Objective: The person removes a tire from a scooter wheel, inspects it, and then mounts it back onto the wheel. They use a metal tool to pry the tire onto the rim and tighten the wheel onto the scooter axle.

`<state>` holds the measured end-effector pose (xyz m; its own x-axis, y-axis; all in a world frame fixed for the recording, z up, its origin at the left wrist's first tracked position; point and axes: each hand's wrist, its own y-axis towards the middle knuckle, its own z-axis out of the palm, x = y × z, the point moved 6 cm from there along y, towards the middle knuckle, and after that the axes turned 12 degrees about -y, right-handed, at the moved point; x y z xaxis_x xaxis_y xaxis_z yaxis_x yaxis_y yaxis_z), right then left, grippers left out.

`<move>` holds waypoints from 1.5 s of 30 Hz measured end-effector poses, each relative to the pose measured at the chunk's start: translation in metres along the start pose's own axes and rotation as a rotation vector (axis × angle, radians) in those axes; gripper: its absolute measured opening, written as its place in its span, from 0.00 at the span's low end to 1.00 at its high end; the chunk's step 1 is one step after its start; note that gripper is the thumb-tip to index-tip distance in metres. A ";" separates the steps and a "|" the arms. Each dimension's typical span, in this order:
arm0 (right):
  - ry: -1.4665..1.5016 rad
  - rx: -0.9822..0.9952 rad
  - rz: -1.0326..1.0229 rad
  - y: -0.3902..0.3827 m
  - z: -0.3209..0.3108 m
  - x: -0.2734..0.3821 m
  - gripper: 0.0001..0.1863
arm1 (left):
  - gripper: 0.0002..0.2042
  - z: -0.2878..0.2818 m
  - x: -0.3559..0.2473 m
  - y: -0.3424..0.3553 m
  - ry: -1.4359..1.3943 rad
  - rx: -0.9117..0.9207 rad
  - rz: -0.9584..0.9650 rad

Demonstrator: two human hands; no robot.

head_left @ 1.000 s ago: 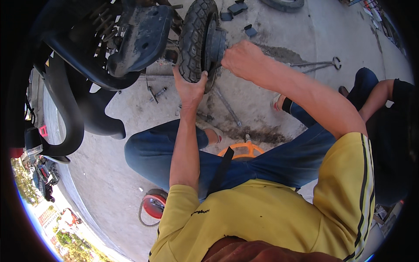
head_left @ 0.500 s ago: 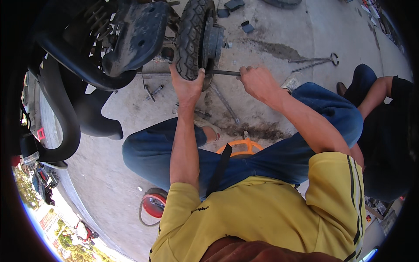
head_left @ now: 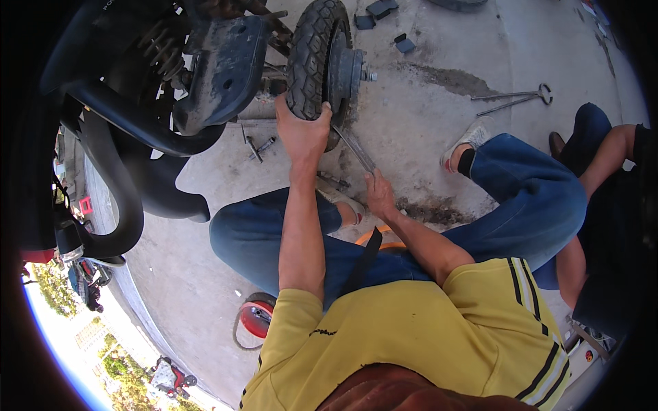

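Note:
A knobby black tyre [head_left: 308,65] on a wheel with a grey metal hub [head_left: 345,72] stands upright in front of me. My left hand [head_left: 302,135] is clasped round the tyre's near edge, thumb on the right side and fingers on the left. My right hand [head_left: 379,196] is closed on the lower end of a flat metal tyre lever [head_left: 356,151], which slants up to the wheel's lower rim. Whether the lever's tip is hooked under the tyre bead I cannot tell. A threaded axle end [head_left: 371,77] sticks out of the hub's right side.
A dark scooter body with a curved black tube [head_left: 123,123] crowds the left. Small tools [head_left: 258,149] and a long-handled metal tool [head_left: 515,98] lie on the concrete. Black blocks [head_left: 406,45] rest beyond. A person's arm [head_left: 612,151] is close on the right.
My right hand has moved down and left, toward me. The bar that ran level from the wheel now slants down toward my lap. My left hand keeps its hold on the tyre.

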<state>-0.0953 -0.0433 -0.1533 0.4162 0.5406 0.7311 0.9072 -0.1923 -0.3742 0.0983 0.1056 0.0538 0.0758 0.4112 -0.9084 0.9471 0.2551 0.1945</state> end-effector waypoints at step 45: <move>1.167 -0.004 0.488 -0.058 0.118 0.146 0.19 | 0.31 -0.011 -0.013 0.005 0.145 0.111 0.035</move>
<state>-0.0943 0.1431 -0.0925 0.5113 -0.6287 0.5858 0.6439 -0.1711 -0.7457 0.0991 0.1113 0.0709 0.0715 0.5420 -0.8373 0.9738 0.1436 0.1761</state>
